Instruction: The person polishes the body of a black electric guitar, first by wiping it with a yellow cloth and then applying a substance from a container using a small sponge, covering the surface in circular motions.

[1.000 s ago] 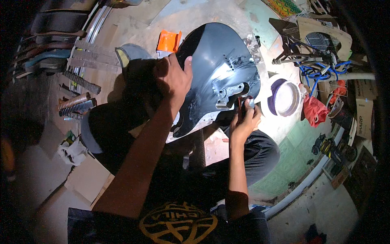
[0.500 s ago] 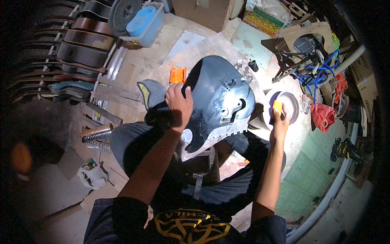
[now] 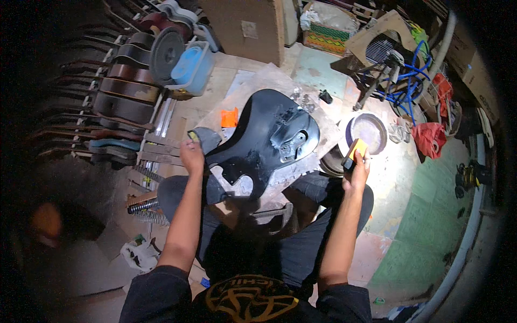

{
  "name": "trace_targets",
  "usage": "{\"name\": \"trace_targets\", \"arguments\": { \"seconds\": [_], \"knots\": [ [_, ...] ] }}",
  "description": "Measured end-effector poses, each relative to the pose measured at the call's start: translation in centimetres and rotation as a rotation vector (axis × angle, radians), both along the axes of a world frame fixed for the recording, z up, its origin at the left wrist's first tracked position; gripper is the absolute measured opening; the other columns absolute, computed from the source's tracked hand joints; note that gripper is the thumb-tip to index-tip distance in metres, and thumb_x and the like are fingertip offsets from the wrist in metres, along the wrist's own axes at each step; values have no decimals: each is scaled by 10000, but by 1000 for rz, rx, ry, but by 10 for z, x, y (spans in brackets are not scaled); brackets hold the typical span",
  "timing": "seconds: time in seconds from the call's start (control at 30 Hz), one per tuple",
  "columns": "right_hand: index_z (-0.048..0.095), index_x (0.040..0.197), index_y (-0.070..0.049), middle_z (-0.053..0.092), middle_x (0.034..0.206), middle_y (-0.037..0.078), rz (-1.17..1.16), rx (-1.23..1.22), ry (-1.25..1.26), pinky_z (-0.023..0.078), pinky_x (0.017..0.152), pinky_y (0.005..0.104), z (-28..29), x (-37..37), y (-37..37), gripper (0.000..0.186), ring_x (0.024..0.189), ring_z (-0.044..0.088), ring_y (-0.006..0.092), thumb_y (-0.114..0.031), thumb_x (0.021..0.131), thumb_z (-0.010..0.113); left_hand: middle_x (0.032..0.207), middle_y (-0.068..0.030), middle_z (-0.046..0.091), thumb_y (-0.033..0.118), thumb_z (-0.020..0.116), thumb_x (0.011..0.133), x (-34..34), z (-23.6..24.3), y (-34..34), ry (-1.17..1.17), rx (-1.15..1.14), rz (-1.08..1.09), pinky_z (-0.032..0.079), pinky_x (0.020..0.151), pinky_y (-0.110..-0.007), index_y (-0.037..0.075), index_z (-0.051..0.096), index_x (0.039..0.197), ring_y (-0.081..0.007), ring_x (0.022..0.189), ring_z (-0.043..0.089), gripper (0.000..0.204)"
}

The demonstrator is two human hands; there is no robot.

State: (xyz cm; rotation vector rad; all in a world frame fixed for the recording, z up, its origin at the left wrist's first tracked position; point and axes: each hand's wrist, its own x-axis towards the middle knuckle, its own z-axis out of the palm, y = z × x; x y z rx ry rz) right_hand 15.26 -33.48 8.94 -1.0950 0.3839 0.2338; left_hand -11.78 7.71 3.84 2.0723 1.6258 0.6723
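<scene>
Since the prior frame, the right hand has drawn back from the round dish, fingers grasping a yellow block at 3 o'clock. Left hand clenched on the dark guitar body's edge, centre, across the lap.

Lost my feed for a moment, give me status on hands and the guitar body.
Left hand grips the black guitar body edge. Right hand holds a yellow block near the round bowl. Nothing between them.
</scene>
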Motion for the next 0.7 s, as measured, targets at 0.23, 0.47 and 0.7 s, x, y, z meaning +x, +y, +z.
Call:
{"name": "trace_targets", "arguments": {
  "seconds": [0.23,0.47,0.7],
  "knots": [
    [448,1473,-58,599,1313,162,19,6,36,522,928,379,-1,-4,20,547,1151,605,236,-112,972,662,1027,-244,694,344,651,917,-20,-19,31,365,-153,-71,500,909,-498,32,651,1141,-414,1016,669,384],
    [468,1468,-67,614,1271,135,14,54,30,546,889,367,-3,0,17,539,1086,630,226,-112,969,667,1101,-198,666,285,410,1032,-42,51,54,-709,-10,111,494,929,-443,-7,609,1117,-344,1026,640,363],
    [422,1499,-56,591,1316,123,63,75,8,526,938,370,-5,-2,21,569,1144,604,226,-131,982,647,1218,-140,678,371,570,1024,-78,190,13,-1243,-459,102,521,999,-435,1,579,1309,-312,1142,655,467]
  ]
}}
